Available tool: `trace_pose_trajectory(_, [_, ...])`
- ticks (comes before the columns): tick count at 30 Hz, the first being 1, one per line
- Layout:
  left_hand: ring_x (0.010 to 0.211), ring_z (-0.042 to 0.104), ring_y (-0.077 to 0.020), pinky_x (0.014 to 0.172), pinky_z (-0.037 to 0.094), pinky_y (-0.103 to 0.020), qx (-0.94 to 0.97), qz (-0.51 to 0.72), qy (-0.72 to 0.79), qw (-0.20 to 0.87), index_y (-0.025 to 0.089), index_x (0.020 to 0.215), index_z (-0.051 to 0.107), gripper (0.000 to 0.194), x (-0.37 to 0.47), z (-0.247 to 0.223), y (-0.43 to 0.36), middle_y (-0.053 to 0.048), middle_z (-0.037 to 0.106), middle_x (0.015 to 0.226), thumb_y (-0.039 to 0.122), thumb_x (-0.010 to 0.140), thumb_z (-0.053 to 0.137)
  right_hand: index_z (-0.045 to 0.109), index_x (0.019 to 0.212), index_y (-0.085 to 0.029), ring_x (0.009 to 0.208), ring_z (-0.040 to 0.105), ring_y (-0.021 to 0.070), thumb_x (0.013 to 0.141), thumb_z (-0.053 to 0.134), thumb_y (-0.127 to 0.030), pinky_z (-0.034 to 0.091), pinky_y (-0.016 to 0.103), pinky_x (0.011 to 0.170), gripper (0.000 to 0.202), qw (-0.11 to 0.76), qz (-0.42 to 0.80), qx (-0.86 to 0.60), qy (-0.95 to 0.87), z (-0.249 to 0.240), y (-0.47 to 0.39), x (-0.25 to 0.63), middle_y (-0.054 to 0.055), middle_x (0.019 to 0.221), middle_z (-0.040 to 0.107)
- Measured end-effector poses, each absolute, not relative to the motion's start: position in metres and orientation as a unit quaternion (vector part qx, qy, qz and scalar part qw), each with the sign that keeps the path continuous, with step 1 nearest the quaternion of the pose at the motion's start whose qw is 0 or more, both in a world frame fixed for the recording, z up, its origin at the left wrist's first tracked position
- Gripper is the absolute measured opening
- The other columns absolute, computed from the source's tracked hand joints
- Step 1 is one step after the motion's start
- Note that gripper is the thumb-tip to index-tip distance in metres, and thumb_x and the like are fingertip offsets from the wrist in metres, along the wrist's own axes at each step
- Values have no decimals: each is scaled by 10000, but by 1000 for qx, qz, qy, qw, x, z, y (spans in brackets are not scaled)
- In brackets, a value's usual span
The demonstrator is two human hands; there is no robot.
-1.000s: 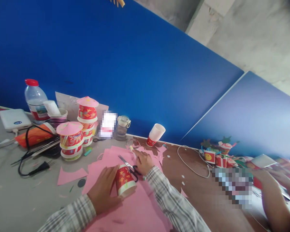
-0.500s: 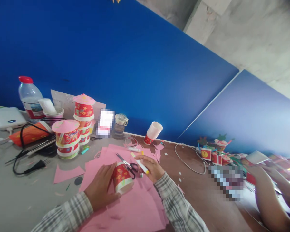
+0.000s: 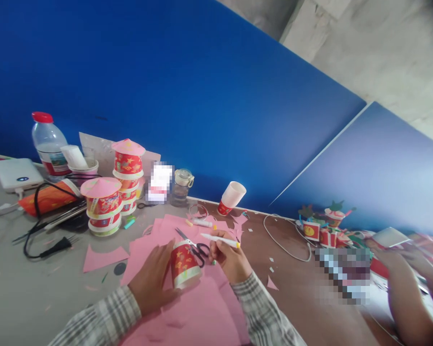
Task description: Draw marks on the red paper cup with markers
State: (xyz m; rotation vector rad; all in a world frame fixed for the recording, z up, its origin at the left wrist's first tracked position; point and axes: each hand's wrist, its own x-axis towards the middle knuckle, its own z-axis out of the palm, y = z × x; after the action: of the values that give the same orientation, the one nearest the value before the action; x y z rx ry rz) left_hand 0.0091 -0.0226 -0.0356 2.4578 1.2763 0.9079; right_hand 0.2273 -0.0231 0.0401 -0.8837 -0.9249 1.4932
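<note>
My left hand (image 3: 157, 276) is wrapped round the side of a red patterned paper cup (image 3: 185, 262), which lies tilted on pink paper (image 3: 187, 315). In my right hand (image 3: 231, 257) is a white marker (image 3: 221, 239) with a yellow end, held between the fingers with its tip pointing left. Black-handled scissors (image 3: 200, 253) rest on the paper between the cup and my right hand. Behind them lies a capped white marker (image 3: 202, 223), and a small yellow cap (image 3: 189, 222) sits beside it.
Two cup towers with pink cone tops (image 3: 101, 204) (image 3: 128, 166) stand at left, near a bottle (image 3: 50, 146) and black plug (image 3: 57, 246). Stacked cups (image 3: 231, 198) stand by the blue partition (image 3: 202, 96). At far right are another person's arms (image 3: 404, 293).
The marker in my right hand has turned to a writing grip, and its yellow cap is off, now on the paper near the other marker. The view has shifted slightly.
</note>
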Motion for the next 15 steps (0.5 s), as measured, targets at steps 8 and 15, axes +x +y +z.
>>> trace_pose_trajectory(8, [1093,387,-307,846,439,-472,809,375,440,109,213,1278,66,982,15,-17,-27,-101,443,1191,597,549,600,572,1024,-256,710,612,230,753,497,-154,498,343,659,299,537,201,-491,-656,18,-60,208,38,798,638])
trace_pose_trajectory(15, [1026,466,-298,783,497,-461,784,419,438,134,263,1249,181,873,22,9,-31,-63,498,1134,634,562,571,496,1122,-356,895,583,299,690,513,-57,474,436,787,525,498,109,-493,-705,-2,-65,203,41,952,646])
